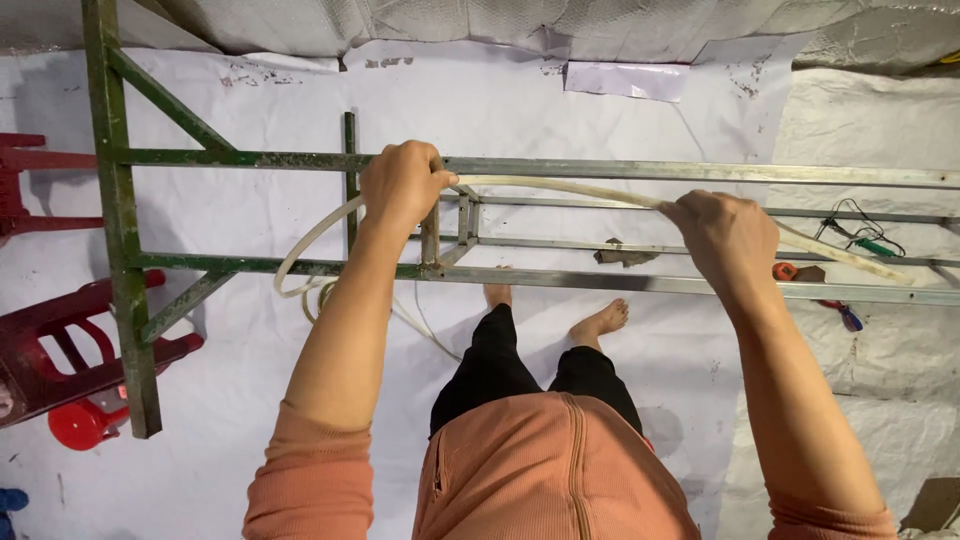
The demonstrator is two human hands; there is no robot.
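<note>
Both fists clamped on cream tube (560, 188) stretched along top rail of metal frame (120, 250) — left hand (403, 185) at the upright, right hand (725, 232) further along — likely slip or kink if pulled hard, slack coil below snagging.

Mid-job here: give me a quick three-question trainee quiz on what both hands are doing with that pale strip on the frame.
1. True or false: the left hand and the right hand both grip the same pale flexible strip.
2. Where does the strip's loose end go past the left hand? A) up to the ceiling B) down in loops toward the white floor sheet C) into a red stool
3. What does the strip run along between the hands?

Key:
1. True.
2. B.
3. The top rail of the metal frame.
</note>
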